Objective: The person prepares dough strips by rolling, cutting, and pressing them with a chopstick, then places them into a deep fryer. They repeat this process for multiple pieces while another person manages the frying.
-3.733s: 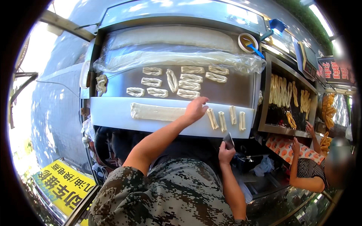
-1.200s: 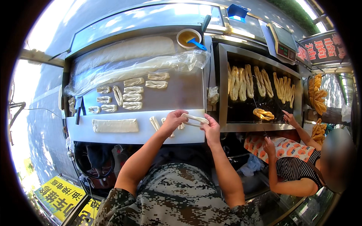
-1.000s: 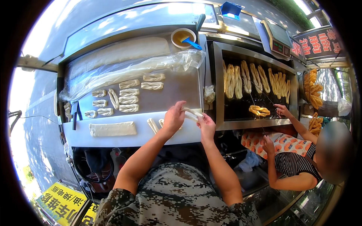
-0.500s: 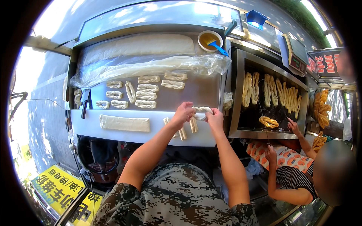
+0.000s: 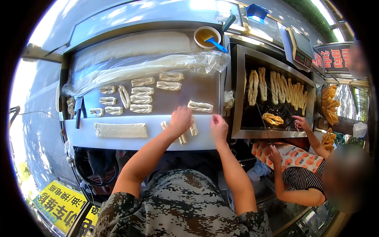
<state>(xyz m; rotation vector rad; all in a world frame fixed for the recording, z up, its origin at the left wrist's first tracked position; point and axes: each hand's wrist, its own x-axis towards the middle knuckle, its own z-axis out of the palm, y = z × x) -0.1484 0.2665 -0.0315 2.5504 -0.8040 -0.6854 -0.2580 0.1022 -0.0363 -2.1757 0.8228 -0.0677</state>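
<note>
A freshly twisted dough piece [image 5: 200, 106] lies on the metal worktop, just beyond my hands and apart from both. My left hand [image 5: 181, 119] is over the far edge of the white board [image 5: 156, 142], beside some short dough strips [image 5: 193, 127]; its fingertips are hidden beneath it. Over the board's right end, my right hand [image 5: 218, 127] has curled fingers with nothing seen in them. A long flat slab of dough [image 5: 121, 130] rests on the board to the left. Several twisted dough pieces [image 5: 141, 98] sit in rows on the worktop.
Plastic film [image 5: 158, 63] covers long dough at the back, near a bowl [image 5: 197, 44] with a blue brush [image 5: 215, 42]. At right, a co-worker's hands [image 5: 302, 123] hold thin sticks over a fryer [image 5: 256, 133] with frying dough. A dark-handled scraper [image 5: 78, 114] stands at left.
The twisted dough has left both hands and now lies on the worktop. My left hand has moved toward the strips; my right hand has drawn back slightly. The whole view has shifted a little.
</note>
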